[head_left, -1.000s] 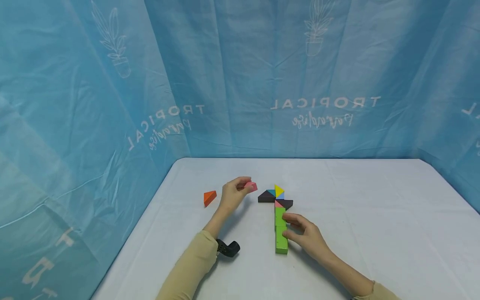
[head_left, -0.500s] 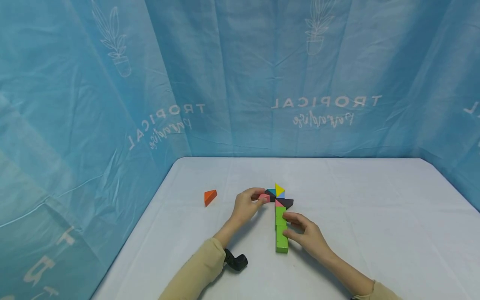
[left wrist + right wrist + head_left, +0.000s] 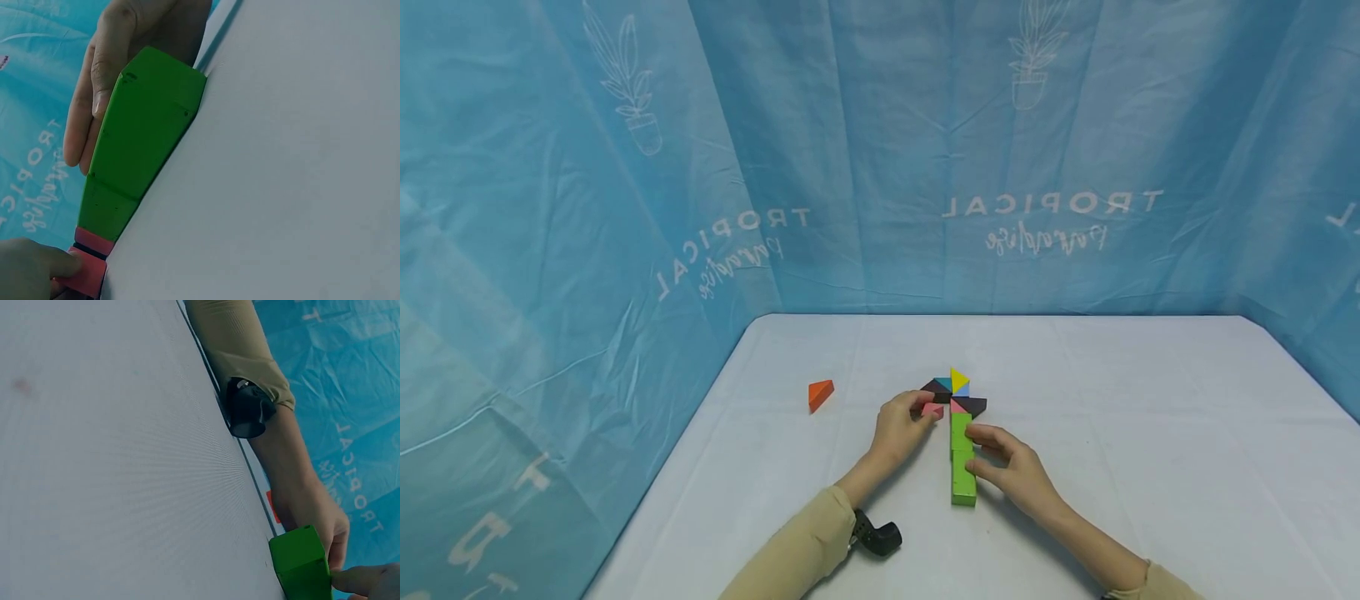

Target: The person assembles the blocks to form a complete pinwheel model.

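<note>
My left hand [image 3: 901,429] pinches a pink triangular block [image 3: 933,411] between thumb and fingers, low by the table, left of the upper end of a row of blocks. Two green blocks [image 3: 964,479] lie end to end, pointing away from me. Beside them, my right hand [image 3: 1018,475] rests its thumb and fingertips along their right side, without wrapping round them. Past the green blocks sit a second pink triangle [image 3: 957,407], a black block [image 3: 973,406] on the right and another black block [image 3: 942,398] on the left. Teal, yellow [image 3: 958,380] and light blue triangles adjoin these.
An orange triangular block [image 3: 821,395] lies alone on the white tabletop [image 3: 1150,433], left of the left hand. A black wrist camera [image 3: 880,539] juts from the left wrist. Blue printed curtains [image 3: 895,150] hang behind and to the left.
My left hand has carried the pink block right and toward me, from left of the black block to just below it. The right hand has stayed at the green blocks.
</note>
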{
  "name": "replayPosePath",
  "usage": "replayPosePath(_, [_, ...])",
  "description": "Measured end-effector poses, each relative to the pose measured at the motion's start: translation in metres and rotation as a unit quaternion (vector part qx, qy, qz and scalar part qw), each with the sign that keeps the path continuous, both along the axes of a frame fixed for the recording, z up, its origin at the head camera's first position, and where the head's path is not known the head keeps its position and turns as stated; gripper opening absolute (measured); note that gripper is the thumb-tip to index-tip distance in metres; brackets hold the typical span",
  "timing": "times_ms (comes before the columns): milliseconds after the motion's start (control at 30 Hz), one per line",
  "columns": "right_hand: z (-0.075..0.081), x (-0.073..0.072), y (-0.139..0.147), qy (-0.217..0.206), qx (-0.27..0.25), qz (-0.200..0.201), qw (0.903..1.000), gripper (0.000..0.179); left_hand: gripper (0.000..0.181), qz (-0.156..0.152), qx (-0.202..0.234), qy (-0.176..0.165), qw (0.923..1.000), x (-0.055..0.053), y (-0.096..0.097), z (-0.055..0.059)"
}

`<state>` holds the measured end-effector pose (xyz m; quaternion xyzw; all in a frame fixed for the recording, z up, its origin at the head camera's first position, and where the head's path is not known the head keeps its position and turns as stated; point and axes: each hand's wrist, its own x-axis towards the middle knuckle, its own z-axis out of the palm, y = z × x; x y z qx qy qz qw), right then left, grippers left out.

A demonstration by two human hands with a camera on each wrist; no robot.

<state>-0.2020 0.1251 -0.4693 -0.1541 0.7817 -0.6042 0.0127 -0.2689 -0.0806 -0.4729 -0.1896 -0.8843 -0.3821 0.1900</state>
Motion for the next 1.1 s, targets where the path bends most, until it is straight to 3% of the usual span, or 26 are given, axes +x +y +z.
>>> replayPosePath(267, [0.000,0.000,0.000,-0.003,0.004,-0.004,1.0000,0.048,0.033,0.010,0.023,0.004,0.9997,0.011,-0.005,0.007])
replayPosePath(533, [0.002,0.001,0.000,-0.004,0.004,-0.007,1.0000,0.047,0.026,0.014,0.098,-0.051,0.9937,0.017,-0.009,0.007])
replayPosePath(833, [0.002,0.000,-0.001,-0.005,0.009,-0.012,0.9999,0.047,0.023,0.028,0.089,-0.075,0.9928,0.015,-0.004,0.007])
replayPosePath(1100, [0.002,0.001,-0.001,-0.004,0.009,-0.011,0.9999,0.047,0.023,0.032,0.078,-0.077,0.9934,0.009,0.004,0.007])
